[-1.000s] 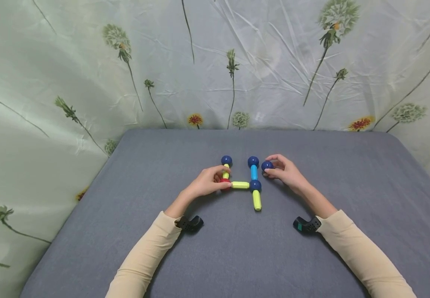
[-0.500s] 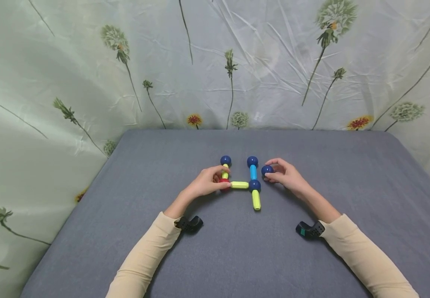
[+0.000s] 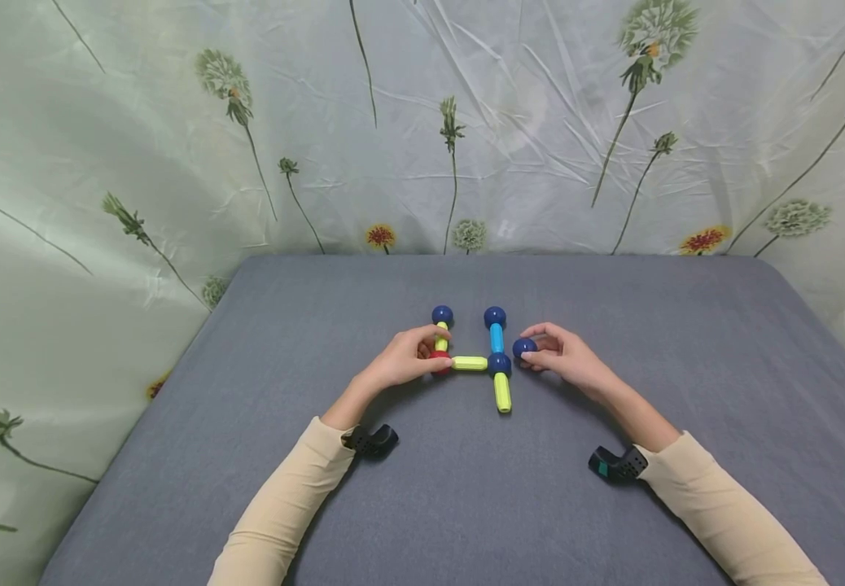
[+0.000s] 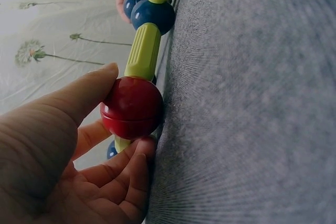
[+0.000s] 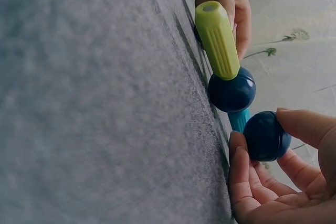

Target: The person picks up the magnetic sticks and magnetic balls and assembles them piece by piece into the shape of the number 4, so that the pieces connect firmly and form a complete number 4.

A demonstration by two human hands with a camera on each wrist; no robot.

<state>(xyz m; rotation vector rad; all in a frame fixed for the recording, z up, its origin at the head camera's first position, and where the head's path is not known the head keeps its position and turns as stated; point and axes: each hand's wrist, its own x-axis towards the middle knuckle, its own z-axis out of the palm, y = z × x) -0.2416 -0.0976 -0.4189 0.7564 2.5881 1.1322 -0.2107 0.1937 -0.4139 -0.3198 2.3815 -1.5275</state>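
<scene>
With thumb and fingers, my left hand [image 3: 406,358] grips the red ball [image 4: 134,106] at the left corner of a joined ball-and-rod shape. From it one yellow-green rod [image 3: 441,336] leads back to a blue ball [image 3: 442,315], and another yellow-green rod [image 3: 470,363] runs right to a middle blue ball [image 3: 499,363]. A light blue rod [image 3: 496,338] with a blue ball [image 3: 495,316] at its far end extends back from there; a yellow-green rod [image 3: 502,393] points toward me. Just right of the shape, my right hand [image 3: 567,356] pinches a loose blue ball [image 5: 266,136].
Everything lies on a grey cloth-covered surface [image 3: 437,505]. Behind and to the left hangs a pale curtain [image 3: 364,179] printed with flowers. Black bands [image 3: 373,441] sit at both wrists.
My right hand has drawn the loose blue ball toward me, from beside the far blue ball to near the middle one. The left hand keeps its grip on the red ball.
</scene>
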